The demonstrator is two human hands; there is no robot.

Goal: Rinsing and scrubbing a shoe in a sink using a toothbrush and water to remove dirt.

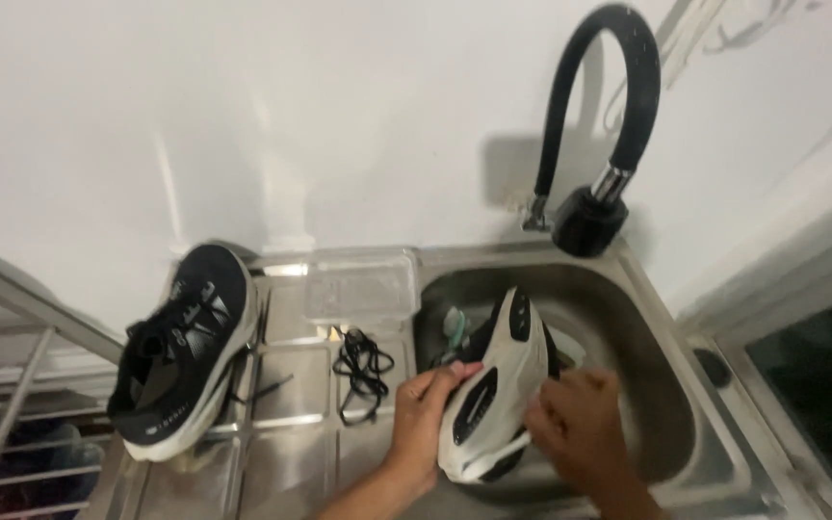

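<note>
steel sink (671,385), sole-up shoe (493,385) in both hands, loose laces (363,371) alongside

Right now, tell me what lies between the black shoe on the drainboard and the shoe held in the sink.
In the head view, a loose black shoelace lies on the drainboard between the black shoe and the held shoe.

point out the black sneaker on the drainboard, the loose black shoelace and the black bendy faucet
black sneaker with white sole (185,347), head view, on its black upper
loose black shoelace (362,374), head view, on the tangled loops
black flexible faucet (639,96), head view, on the hose bend
</note>
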